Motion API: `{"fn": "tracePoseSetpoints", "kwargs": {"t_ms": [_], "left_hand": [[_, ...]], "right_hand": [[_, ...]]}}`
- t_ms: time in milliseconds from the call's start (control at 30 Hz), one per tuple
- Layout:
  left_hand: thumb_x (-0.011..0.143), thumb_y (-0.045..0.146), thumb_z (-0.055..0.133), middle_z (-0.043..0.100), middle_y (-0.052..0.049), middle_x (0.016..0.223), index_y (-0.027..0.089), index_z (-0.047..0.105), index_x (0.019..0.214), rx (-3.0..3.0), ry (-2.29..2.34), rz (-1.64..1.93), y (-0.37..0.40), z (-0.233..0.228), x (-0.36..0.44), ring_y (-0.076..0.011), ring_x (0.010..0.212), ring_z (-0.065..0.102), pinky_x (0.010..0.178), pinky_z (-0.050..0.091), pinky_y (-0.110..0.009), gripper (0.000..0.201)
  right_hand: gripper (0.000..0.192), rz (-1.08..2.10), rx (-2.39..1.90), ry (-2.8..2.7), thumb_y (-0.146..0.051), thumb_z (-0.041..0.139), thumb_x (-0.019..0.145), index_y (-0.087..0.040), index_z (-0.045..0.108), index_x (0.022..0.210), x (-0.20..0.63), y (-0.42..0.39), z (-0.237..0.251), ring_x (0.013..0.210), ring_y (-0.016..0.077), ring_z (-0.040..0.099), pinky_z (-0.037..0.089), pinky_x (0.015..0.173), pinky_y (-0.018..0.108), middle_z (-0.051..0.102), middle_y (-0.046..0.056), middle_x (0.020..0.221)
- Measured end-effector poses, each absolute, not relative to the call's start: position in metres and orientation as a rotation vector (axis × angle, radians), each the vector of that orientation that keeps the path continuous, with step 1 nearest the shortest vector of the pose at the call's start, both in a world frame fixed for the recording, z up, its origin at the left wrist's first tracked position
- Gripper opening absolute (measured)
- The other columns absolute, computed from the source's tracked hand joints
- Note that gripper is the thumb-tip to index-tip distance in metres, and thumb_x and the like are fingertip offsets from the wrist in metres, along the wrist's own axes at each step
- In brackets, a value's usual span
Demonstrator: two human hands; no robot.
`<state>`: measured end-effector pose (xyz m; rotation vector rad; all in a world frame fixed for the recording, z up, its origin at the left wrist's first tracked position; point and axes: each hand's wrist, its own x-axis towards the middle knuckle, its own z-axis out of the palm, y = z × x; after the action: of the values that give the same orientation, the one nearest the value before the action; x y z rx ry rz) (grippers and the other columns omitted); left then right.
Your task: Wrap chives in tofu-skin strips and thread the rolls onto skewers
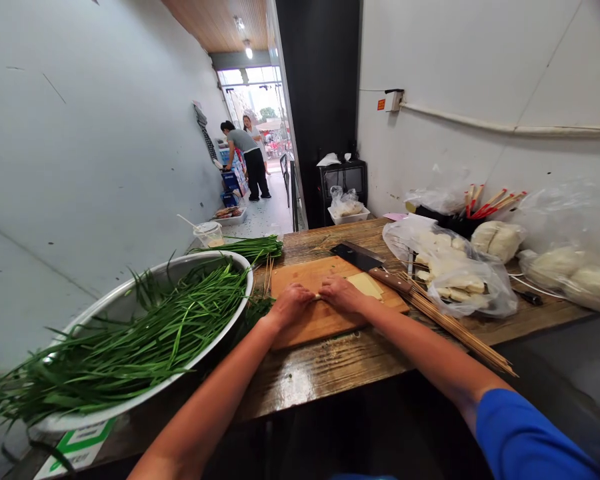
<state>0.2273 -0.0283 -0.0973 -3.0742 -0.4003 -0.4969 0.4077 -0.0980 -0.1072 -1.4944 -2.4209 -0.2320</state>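
Wooden board [325, 317], flat pale sheets [366, 285], curled hands [317, 298]

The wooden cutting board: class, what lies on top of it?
On the cutting board lie a cleaver, pale yellow sheets, and the left hand and right hand, side by side. What sits under the hands is covered.

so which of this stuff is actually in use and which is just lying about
In use: left hand, right hand, pale sheets, cutting board.

Lying about: cleaver, skewers, basin of chives, bagged dough, chopsticks.
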Motion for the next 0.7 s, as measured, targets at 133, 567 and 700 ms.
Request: {"fn": "tracePoseSetpoints", "kwargs": {"t_ms": [133,567,700], "left_hand": [[0.089,0.025,0.042,0.065,-0.004,0.07,0.019,0.067,0.078,-2.999,-0.512,-0.499,-0.036,-0.099,0.227,-0.0142,0.07,0.055,0.069,0.039,-0.027,0.028],[0.09,0.026,0.038,0.064,-0.005,0.084,0.024,0.067,0.095,-3.07,-0.698,-0.756,-0.038,-0.113,0.223,-0.0153,0.081,0.052,0.073,0.042,-0.026,0.029],[0.089,0.028,0.037,0.063,-0.006,0.088,0.023,0.067,0.097,-3.096,-0.731,-0.731,-0.037,-0.111,0.222,-0.016,0.083,0.053,0.074,0.042,-0.027,0.032]], "right_hand": [[0.03,-0.214,-1.503,-2.395,-0.027,0.043,0.09,-0.015,0.066,0.075,0.41,-0.095,-0.107,0.078,0.0144,0.05,0.034,0.073,0.027,0.06,0.007,0.082],[0.023,-0.218,-1.608,-2.422,-0.026,0.045,0.088,-0.016,0.066,0.083,0.404,-0.1,-0.084,0.083,0.0165,0.053,0.035,0.08,0.031,0.062,0.007,0.087],[0.022,-0.267,-1.592,-2.121,-0.022,0.042,0.088,-0.017,0.061,0.099,0.41,-0.166,-0.058,0.092,0.0175,0.052,0.039,0.081,0.03,0.062,0.008,0.093]]}}
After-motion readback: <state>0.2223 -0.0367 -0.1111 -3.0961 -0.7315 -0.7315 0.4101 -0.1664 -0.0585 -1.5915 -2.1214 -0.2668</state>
